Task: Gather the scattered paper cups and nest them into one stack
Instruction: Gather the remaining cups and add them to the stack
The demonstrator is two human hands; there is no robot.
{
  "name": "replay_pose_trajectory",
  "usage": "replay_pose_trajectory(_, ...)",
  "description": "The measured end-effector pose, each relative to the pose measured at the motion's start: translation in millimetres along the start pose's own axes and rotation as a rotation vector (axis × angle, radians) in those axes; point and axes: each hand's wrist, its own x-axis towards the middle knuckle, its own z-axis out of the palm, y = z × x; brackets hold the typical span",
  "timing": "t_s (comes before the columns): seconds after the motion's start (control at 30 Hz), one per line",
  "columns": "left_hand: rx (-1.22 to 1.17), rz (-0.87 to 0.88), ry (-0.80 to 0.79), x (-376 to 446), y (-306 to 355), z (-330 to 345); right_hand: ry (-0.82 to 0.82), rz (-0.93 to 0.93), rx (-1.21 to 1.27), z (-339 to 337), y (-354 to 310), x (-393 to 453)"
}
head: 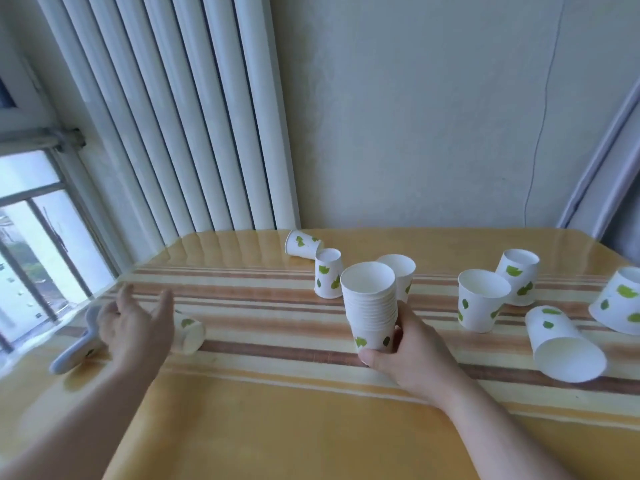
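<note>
The right hand (412,355) wraps its thumb and fingers around the bottom cup of a stack of nested paper cups (372,306) that stands upright on the striped table (277,427), mouth up, long axis vertical, near the table's middle. The left hand (136,327) hovers spread and empty over the table's left side, fingers pointing away from the person, just above a cup lying on its side (188,332) whose long axis runs roughly left to right; which end is its mouth I cannot tell. Left of that hand lies a blurred whitish object (74,351). Behind the stack stands 1 upright cup (400,271), and beside it 1 inverted cup (328,277) touching a tipped cup (303,243) near the far edge. To the right stand 1 upright cup (481,299), 1 inverted cup (517,275) and another inverted at the frame's edge (620,299). A large tipped cup (564,344) lies with its mouth toward the viewer.
</note>
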Motion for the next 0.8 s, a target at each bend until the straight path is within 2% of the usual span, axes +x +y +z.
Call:
replay_pose_trajectory(0.1,0.054,-0.084,-0.136,5.2,-19.0,6.4,-0.007,-0.008,-0.016,-0.1,-1.0,-0.5)
replay_pose_trajectory(0.17,0.028,-0.101,-0.151,2.4,-19.0,8.3,-0.011,-0.016,-0.018,0.3,-1.4,-0.4)
replay_pose_trajectory(0.3,-0.074,0.012,-0.119,-14.2,-6.1,12.1,-0.009,-0.021,-0.02,0.0,-0.7,1.2)
replay_pose_trajectory(0.47,-0.302,0.12,-0.285,-55.2,27.6,17.8,-0.016,-0.021,-0.014,0.1,2.3,1.0)
replay_pose_trajectory(0.57,-0.626,0.131,-0.464,-82.3,71.9,15.3,-0.027,-0.023,0.006,-1.4,2.2,0.3)
replay_pose_trajectory(0.7,-0.902,0.343,-0.644,-110.3,143.1,19.9,-0.03,-0.048,0.003,-2.0,-0.4,-0.2)
replay_pose_trajectory(0.8,-0.912,0.522,-0.667,-128.9,174.2,29.0,-0.023,-0.054,-0.005,-2.2,-1.8,-0.8)
